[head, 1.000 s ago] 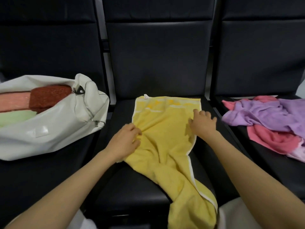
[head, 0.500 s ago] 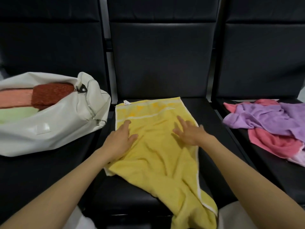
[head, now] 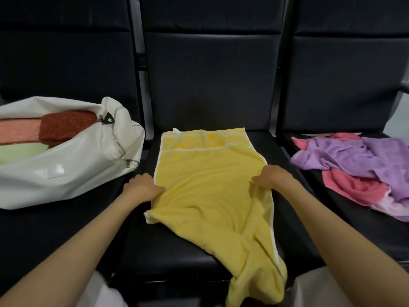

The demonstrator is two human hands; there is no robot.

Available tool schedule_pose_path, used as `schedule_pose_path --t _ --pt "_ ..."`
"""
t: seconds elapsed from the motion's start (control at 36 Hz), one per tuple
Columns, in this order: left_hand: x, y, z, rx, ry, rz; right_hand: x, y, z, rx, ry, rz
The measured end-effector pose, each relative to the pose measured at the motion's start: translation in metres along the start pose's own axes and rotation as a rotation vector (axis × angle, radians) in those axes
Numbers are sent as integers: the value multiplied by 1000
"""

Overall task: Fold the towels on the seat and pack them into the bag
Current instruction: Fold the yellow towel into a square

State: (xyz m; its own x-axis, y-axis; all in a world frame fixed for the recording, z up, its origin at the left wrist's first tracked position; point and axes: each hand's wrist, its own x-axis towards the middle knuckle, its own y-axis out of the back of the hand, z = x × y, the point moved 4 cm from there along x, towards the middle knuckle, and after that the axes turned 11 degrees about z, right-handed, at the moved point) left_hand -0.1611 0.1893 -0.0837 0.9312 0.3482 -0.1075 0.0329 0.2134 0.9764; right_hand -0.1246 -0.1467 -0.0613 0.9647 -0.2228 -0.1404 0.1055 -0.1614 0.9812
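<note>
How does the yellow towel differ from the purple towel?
The yellow towel lies spread on the middle seat; the purple towel lies crumpled on the right seat. The left hand and right hand hold the yellow towel's edges; the purple towel is untouched, atop a pink towel. Neither is folded yet.

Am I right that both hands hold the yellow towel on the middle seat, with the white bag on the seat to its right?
Not quite: the head view shows the white bag on the seat left of the yellow towel; the rest is right.
</note>
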Motion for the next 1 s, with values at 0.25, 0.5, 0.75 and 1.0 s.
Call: schedule_pose_path --t 0.25,0.5,0.75,1.0 --pt "-17 2 -14 -302 6 -233 -27 9 23 277 -69 -195" --pt "-30 22 -2 -1166 4 -61 -44 -8 28 127 3 -172" --pt "-39 29 -10 -1005 -16 -139 -47 23 30 927 -65 -72" --pt "-39 60 -8 -1452 -1 -52 -53 68 40 1149 101 -174"
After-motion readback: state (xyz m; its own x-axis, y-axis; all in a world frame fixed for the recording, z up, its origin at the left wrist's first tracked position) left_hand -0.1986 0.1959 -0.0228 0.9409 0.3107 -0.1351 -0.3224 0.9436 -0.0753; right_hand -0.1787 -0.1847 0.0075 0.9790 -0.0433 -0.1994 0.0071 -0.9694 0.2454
